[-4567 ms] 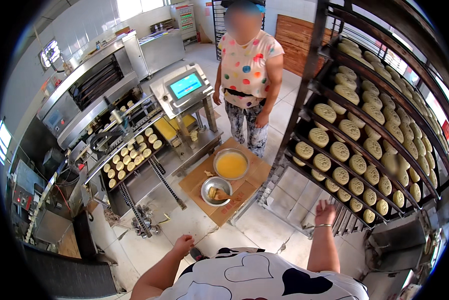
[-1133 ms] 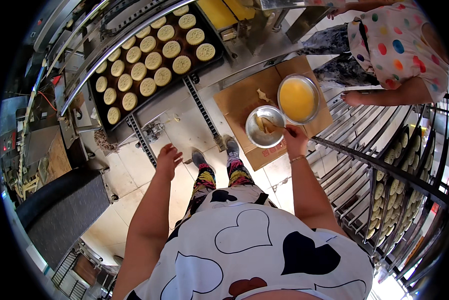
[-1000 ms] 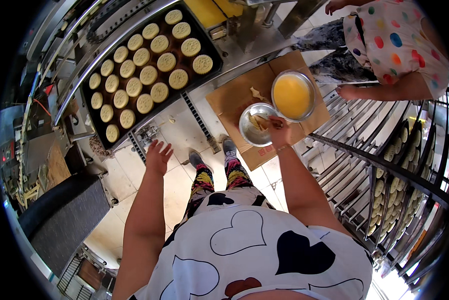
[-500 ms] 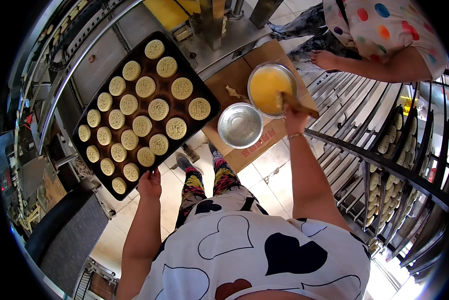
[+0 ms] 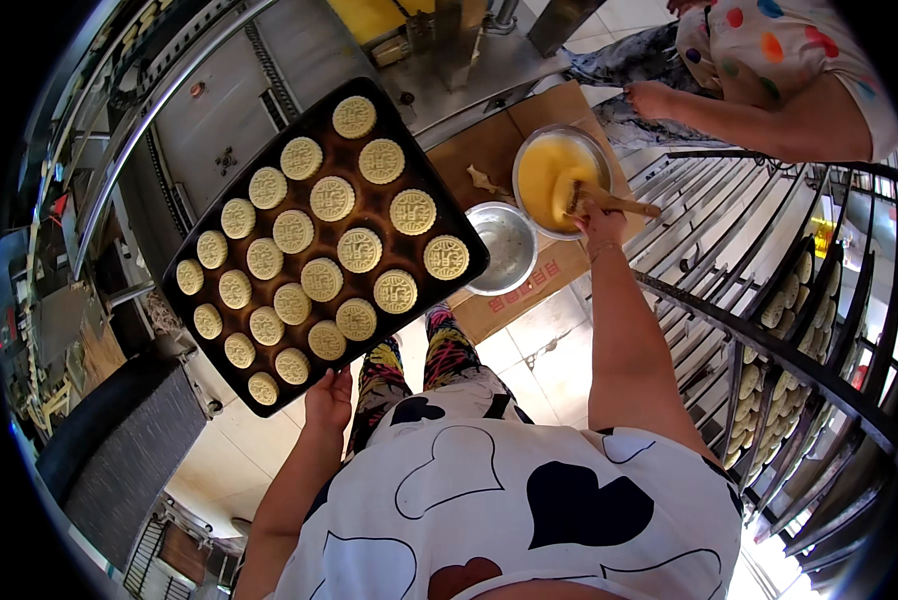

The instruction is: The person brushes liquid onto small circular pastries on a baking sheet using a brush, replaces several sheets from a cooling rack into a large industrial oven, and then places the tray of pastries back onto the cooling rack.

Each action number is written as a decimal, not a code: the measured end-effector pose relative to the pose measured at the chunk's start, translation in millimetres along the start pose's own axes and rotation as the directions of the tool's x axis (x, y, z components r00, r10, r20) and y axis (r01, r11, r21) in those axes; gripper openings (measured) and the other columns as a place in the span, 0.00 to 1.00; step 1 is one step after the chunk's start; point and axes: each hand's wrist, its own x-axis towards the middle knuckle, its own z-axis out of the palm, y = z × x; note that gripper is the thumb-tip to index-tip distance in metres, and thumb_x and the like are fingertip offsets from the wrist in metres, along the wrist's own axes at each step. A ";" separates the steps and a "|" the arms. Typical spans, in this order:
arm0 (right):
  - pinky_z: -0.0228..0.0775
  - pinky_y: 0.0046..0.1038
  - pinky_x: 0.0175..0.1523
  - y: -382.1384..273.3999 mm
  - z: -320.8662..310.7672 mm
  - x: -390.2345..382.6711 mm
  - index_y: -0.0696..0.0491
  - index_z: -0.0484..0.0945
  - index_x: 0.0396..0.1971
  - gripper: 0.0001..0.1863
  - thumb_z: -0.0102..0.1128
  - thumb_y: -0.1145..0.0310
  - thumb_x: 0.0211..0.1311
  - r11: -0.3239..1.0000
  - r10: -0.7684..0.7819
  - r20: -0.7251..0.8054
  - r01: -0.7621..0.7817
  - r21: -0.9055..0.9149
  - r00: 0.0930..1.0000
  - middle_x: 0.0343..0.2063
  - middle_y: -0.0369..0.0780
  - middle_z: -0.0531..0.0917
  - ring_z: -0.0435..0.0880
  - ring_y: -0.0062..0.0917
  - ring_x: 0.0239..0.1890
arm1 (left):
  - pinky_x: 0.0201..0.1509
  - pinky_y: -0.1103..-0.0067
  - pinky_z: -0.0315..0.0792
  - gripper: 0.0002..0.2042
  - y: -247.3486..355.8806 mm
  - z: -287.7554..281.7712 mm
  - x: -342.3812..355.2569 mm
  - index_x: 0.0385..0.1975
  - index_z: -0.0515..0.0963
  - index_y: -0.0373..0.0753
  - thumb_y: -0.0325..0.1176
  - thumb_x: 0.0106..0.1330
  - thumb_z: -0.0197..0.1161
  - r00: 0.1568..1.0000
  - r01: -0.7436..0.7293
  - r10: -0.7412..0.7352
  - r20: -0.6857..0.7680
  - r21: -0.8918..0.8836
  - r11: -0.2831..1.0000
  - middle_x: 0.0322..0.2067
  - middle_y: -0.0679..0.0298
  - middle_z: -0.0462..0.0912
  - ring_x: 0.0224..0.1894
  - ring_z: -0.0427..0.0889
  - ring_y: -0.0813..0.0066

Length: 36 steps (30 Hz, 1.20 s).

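Note:
My left hand (image 5: 329, 400) grips the near edge of a dark baking tray (image 5: 431, 292). Rows of round, pale, stamped mooncakes (image 5: 321, 279) cover the tray. In my right hand (image 5: 603, 224) is a wooden-handled brush (image 5: 624, 204), its bristle end down in a metal bowl (image 5: 605, 160) of yellow liquid (image 5: 549, 172) that looks like beaten egg. Beside that bowl stands a second metal bowl (image 5: 509, 258), partly covered by the tray's corner. Both bowls rest on a brown cardboard box (image 5: 541, 278).
A metal rack (image 5: 769, 345) on the right holds trays of pale pastries (image 5: 764, 400). At the upper right another person's arm (image 5: 749, 125) reaches in. Machinery with a curved metal rail (image 5: 159, 130) runs along the left, beyond a dark conveyor-like surface (image 5: 129, 470).
The tray in my left hand has moved right and now overlaps the second bowl. The brush has turned in the egg bowl. The other person's hand has shifted slightly.

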 end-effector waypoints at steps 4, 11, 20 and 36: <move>0.74 0.20 0.20 -4.1 16.7 -39.7 0.62 0.72 0.43 0.15 0.58 0.74 0.54 0.994 -0.106 0.029 0.104 0.044 0.994 0.31 0.43 0.79 0.79 0.23 0.23 | 0.41 0.78 0.78 0.09 -7.2 -1.1 -5.8 0.43 0.67 0.31 0.25 0.66 0.46 1.000 0.013 -0.013 0.009 -0.004 1.000 0.38 0.55 0.77 0.40 0.79 0.64; 0.76 0.27 0.32 14.2 2.8 -64.3 0.53 0.66 0.55 0.25 0.55 0.74 0.53 0.809 -0.210 0.352 0.364 -0.462 0.912 0.38 0.42 0.80 0.82 0.29 0.30 | 0.40 0.72 0.76 0.07 -8.0 -21.0 -6.0 0.37 0.68 0.29 0.27 0.67 0.47 0.997 0.066 -0.067 0.028 0.036 0.997 0.33 0.53 0.78 0.35 0.79 0.62; 0.77 0.24 0.35 -66.0 150.8 -233.8 0.48 0.62 0.58 0.30 0.57 0.74 0.53 0.999 -0.015 0.549 0.028 -0.015 0.836 0.45 0.38 0.75 0.79 0.25 0.42 | 0.27 0.79 0.72 0.09 33.7 -84.1 -32.0 0.32 0.70 0.34 0.34 0.66 0.50 0.994 -0.050 -0.047 0.102 0.776 0.629 0.23 0.61 0.77 0.24 0.77 0.72; 0.76 0.28 0.39 -21.1 361.7 -272.9 0.57 0.69 0.51 0.24 0.55 0.74 0.50 0.482 -0.575 0.517 0.773 -0.412 0.634 0.33 0.43 0.82 0.82 0.28 0.32 | 0.33 0.80 0.69 0.07 80.4 -216.1 -38.2 0.36 0.70 0.37 0.27 0.59 0.57 0.993 -0.037 0.102 -0.055 0.679 0.733 0.29 0.63 0.76 0.30 0.79 0.74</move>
